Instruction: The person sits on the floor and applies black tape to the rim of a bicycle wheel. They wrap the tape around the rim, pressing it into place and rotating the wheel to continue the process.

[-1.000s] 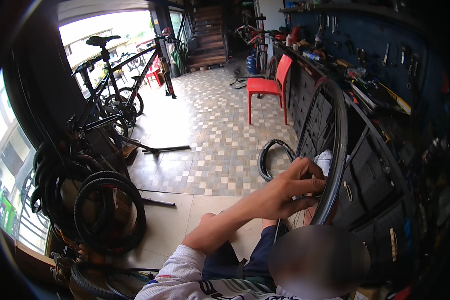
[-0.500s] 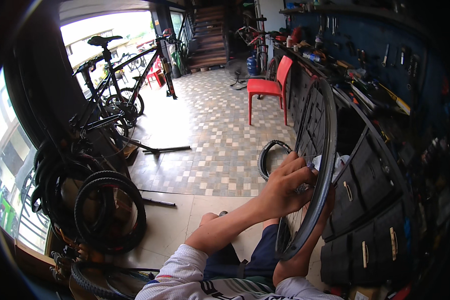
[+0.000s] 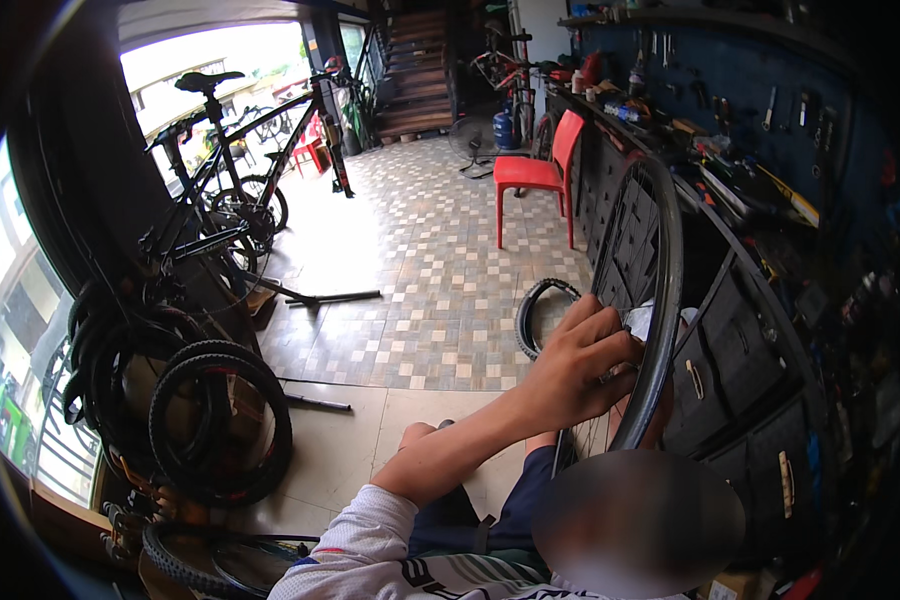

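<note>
A bicycle wheel (image 3: pixel 667 250) with a bare dark rim and thin spokes stands upright before me, its rim seen nearly edge-on. My left hand (image 3: pixel 592 362) reaches across to the middle of the wheel. Its fingers are bent and closed near the hub, and what they pinch is hidden behind them. Only a strip of my right hand (image 3: pixel 658 408) shows past the far side of the rim. Its fingers are hidden, and a blurred patch covers my right forearm and the wheel's lower part.
Black cabinets (image 3: pixel 730 345) and a tool-laden bench (image 3: pixel 690 150) line the right side. A red chair (image 3: pixel 532 174) stands ahead, with a loose tyre (image 3: pixel 526 318) on the floor. At left, a bicycle (image 3: pixel 260 150) hangs on a stand above piled tyres (image 3: pixel 220 350).
The wheel has tilted and shifted slightly to the right. My left hand has moved a little with it, still closed by the hub. A blurred patch now covers the lower right.
</note>
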Motion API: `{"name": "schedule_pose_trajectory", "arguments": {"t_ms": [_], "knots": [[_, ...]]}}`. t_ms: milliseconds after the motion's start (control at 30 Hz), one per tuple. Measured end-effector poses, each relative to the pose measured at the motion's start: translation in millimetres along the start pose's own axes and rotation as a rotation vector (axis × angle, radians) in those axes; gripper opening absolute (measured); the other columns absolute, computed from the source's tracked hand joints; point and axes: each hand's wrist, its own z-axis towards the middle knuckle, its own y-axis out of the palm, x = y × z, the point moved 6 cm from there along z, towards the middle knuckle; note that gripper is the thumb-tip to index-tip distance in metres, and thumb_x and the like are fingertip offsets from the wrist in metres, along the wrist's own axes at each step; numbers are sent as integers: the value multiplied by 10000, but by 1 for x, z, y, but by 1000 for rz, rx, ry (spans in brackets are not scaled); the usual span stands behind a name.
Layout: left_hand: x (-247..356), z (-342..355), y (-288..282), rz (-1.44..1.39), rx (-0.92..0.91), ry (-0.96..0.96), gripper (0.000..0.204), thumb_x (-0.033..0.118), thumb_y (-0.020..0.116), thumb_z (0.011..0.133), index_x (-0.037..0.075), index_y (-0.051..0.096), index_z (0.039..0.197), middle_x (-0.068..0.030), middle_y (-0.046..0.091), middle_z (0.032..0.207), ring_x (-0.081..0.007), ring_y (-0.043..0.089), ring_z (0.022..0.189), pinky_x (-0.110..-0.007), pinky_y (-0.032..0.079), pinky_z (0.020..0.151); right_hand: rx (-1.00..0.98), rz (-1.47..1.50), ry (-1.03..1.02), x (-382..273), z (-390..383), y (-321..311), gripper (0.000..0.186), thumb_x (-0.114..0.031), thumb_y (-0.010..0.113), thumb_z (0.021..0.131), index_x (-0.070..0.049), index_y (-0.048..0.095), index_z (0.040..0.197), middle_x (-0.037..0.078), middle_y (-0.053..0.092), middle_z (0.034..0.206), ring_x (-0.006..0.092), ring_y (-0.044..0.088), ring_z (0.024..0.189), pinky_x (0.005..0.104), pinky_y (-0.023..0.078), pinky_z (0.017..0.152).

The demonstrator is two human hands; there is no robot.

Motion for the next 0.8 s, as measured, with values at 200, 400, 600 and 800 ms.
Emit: {"name": "schedule_pose_trajectory", "arguments": {"t_ms": [200, 400, 600, 800], "knots": [[-4, 13, -8, -293, -208, 54, 293, 82, 808, 770, 38, 715, 1044, -103, 635, 1079, -320, 531, 1096, -418, 448, 964, 109, -27, 80, -24, -4, 28, 380, -309, 595, 959, 16, 695, 1130, 28, 674, 949, 71, 630, 785, 206, 460, 630], [-16, 15, -16, -5, -151, -10, 233, 82, 826, 717, 68, 713, 921, -56, 580, 891, -292, 522, 912, -410, 456, 838, -169, 140, -29, -44, 3, 62, 443, -308, 709, 963, 14, 622, 1254, 35, 664, 1098, 100, 631, 974, 232, 488, 830], [-10, 5, -14, -102, -187, -68, 354, 30, 820, 687, 68, 729, 1028, -63, 620, 1012, -314, 532, 1013, -419, 458, 898, -73, 47, 62, -36, -6, 65, 249, -193, 559, 1022, -8, 708, 1100, 36, 712, 986, 79, 635, 901, 246, 488, 809], [-7, 2, -27, 115, -37, -39, 301, 18, 830, 589, 60, 726, 869, -41, 568, 794, -266, 542, 839, -377, 468, 726, -348, 239, -113, -33, -4, 76, 334, -276, 584, 1065, 36, 648, 1166, 54, 680, 1026, 96, 626, 885, 261, 492, 786]]}}
